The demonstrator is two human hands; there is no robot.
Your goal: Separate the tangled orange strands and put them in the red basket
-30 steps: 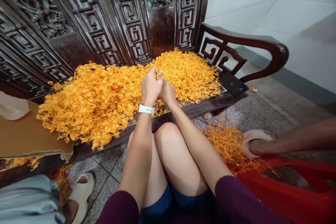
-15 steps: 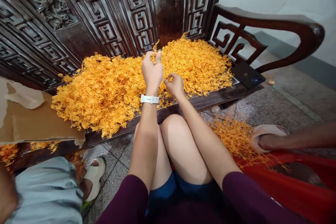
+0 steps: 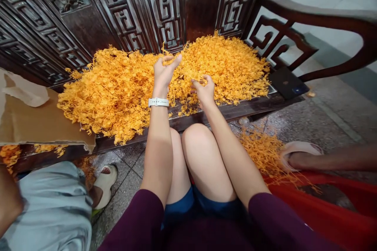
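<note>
- Our left hand: fingers loosely spread above the orange heap; a thin sprig stands at them, grip indeterminable.
- Our right hand: fingers curled toward the thumb; whether they pinch anything, we cannot tell.
- Orange heap: wiry, frilly, tangled, lying along the dark wooden bench, partly masked by our hands.
- Torn-edged cardboard: cut off at left.
</note>
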